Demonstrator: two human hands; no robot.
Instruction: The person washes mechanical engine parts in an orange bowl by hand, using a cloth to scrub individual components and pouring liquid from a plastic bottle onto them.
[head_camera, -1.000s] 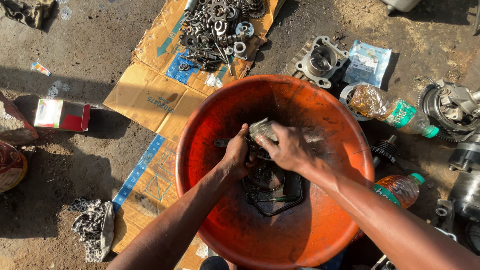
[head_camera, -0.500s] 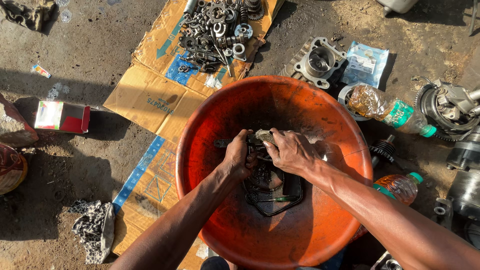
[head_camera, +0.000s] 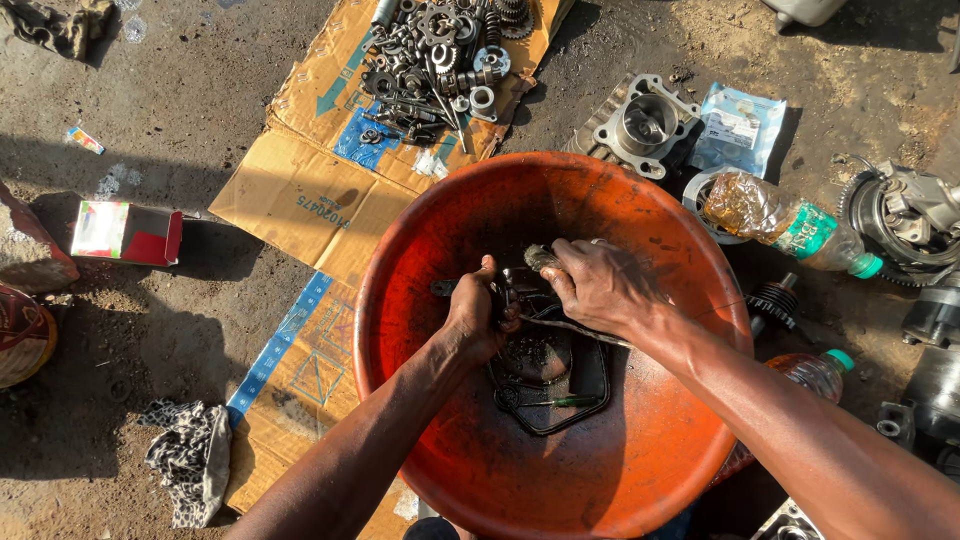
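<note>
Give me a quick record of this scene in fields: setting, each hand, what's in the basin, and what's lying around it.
Setting: dirt ground, flattened cardboard
Left hand: grips a small dark metal part over the orange basin
Right hand: closed on a grey tool against that part
In basin: dark gasket, grime
On cardboard: pile of gears and bolts
Right of basin: engine cylinder, two plastic bottles
Left: patterned rag

Seen from my headcam, my left hand (head_camera: 478, 318) and right hand (head_camera: 600, 287) are bare and smeared with dark grease, no gloves, rings or watch, both forearms uncovered with no sleeve showing anywhere up to the picture's edge.
</note>
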